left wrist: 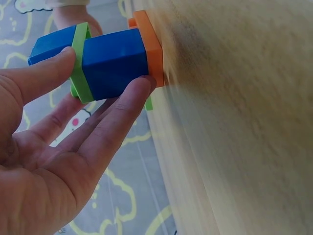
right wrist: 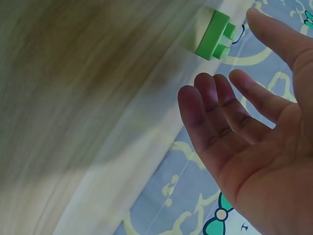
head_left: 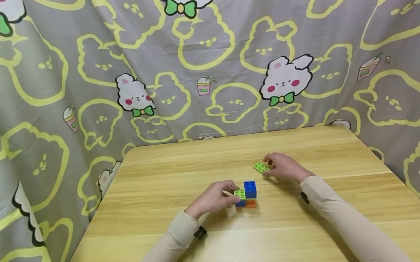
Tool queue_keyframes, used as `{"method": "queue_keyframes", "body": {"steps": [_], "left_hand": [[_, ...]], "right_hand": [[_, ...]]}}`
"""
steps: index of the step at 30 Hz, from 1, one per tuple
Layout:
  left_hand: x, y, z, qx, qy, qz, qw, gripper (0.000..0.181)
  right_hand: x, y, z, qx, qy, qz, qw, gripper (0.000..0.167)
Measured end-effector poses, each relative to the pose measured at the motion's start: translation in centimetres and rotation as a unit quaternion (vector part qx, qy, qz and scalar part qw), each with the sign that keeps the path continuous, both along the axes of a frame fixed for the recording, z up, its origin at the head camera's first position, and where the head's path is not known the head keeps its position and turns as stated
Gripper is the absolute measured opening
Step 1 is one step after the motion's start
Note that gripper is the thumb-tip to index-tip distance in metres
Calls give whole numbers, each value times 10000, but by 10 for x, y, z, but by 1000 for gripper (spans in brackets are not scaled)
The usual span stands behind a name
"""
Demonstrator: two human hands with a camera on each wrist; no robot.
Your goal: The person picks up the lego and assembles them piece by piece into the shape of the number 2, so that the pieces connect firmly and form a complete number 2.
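Note:
My left hand (head_left: 212, 197) (left wrist: 73, 142) holds a small brick stack between thumb and fingers. An orange plate (head_left: 251, 204) (left wrist: 150, 49) forms its base, with a blue brick (left wrist: 115, 63) above, then a green plate (head_left: 239, 193) (left wrist: 80, 73), and a second blue brick (head_left: 250, 190) (left wrist: 53, 43) on top at the right. The thumb lies against the green layer; a fingertip touches near the orange base. Farther back, my right hand (head_left: 287, 168) (right wrist: 259, 147) is spread beside a loose green plate (head_left: 261, 167) (right wrist: 213, 36); the right wrist view shows a gap between them.
The wooden table (head_left: 183, 161) extends around both hands. Behind its back edge hangs a grey patterned curtain (head_left: 231, 125), which also runs along the left side. A dark band piece (head_left: 200, 232) shows below the left wrist, another (head_left: 304, 197) below the right.

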State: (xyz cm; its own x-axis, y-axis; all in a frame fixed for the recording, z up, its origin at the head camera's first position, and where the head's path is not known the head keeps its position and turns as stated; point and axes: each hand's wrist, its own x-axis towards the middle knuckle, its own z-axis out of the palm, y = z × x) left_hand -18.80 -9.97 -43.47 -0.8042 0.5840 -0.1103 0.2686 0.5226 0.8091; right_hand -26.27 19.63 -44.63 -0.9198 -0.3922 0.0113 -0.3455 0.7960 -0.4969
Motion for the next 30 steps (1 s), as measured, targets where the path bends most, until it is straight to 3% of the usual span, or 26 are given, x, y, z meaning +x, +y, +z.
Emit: {"method": "queue_keyframes", "body": {"steps": [8,21,30], "left_hand": [[0,1,-1,46,-35,5,10000,24],[1,2,-1,145,-102,72,9998,26],[4,4,1,-362,382,91,9986,28]], "right_hand": [[-3,0,-6,93,-143,151,9997,56],[-3,-2,-7,325,-44,124,9994,49],[-4,-3,-9,339,70,130,9993,43]]}}
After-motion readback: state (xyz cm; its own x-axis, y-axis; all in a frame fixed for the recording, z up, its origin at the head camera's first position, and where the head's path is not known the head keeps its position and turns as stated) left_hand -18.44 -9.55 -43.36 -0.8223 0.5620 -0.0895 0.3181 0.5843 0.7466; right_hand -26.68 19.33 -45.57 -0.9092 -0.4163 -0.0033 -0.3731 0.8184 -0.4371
